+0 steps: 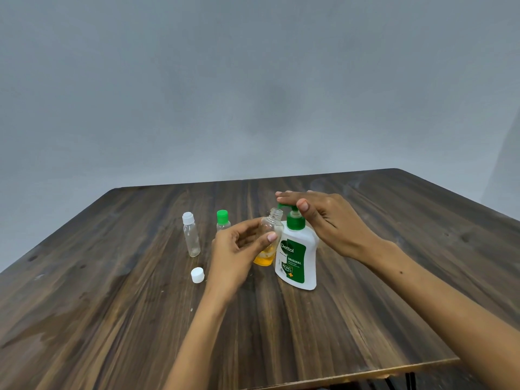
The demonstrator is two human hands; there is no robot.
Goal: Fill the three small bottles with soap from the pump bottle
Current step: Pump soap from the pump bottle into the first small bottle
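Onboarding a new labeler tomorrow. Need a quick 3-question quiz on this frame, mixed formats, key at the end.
1. True or false: the open bottle in the left hand already holds some orange soap.
2. Multiple choice: what is the right hand doing? A) lifting the white cap B) pressing on the pump head of the pump bottle C) resting flat on the table
3. Fill in: the loose white cap lies on the table in front of the ____-capped bottle.

Key: 1 true; 2 B; 3 white
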